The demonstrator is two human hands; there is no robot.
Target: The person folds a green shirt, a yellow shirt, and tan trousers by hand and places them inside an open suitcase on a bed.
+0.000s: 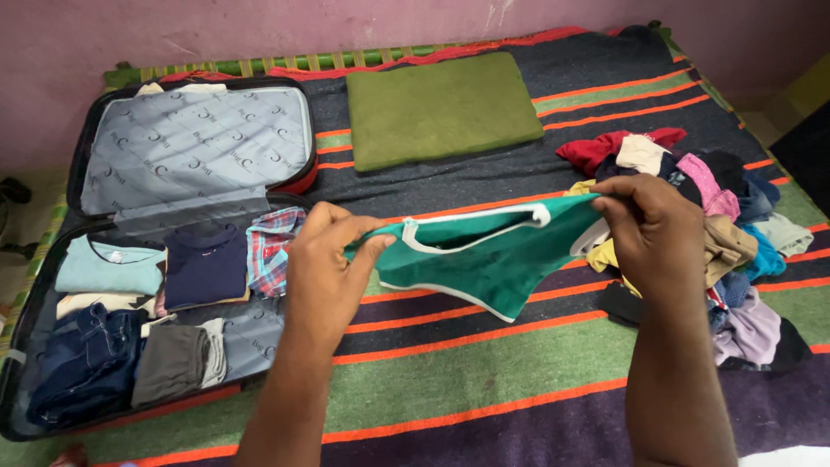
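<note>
Green cloth with white trim is pinched at both ends: a small green garment (488, 255) is held stretched in the air above the bed. Its left end is gripped by the closed fingers (346, 232) of the left hand (324, 277), and its right end is clamped between the closed fingers (616, 201) of the right hand (653, 233). The white-edged upper hem is pulled nearly level between the two hands, while the lower part sags to a rounded point below.

Under the garment a striped blanket (484, 380) is spread over the bed, banded in green, orange, dark grey and purple. Just beside the right hand, to its right, a loose pile of clothes (726, 233) is heaped on the blanket, with red, pink, tan, blue and lilac pieces tangled together. To the left of the left hand an open suitcase (164, 251) is laid flat, its grey patterned lid lining turned up towards the wall. In its lower half folded items are packed side by side: a pale blue top (111, 268), a navy top (206, 266), a checked shirt (272, 246), dark jeans (82, 363) and a grey folded piece (173, 363). Further back, near the pink wall, a flat green cushion (441, 108) is set on the blanket.
</note>
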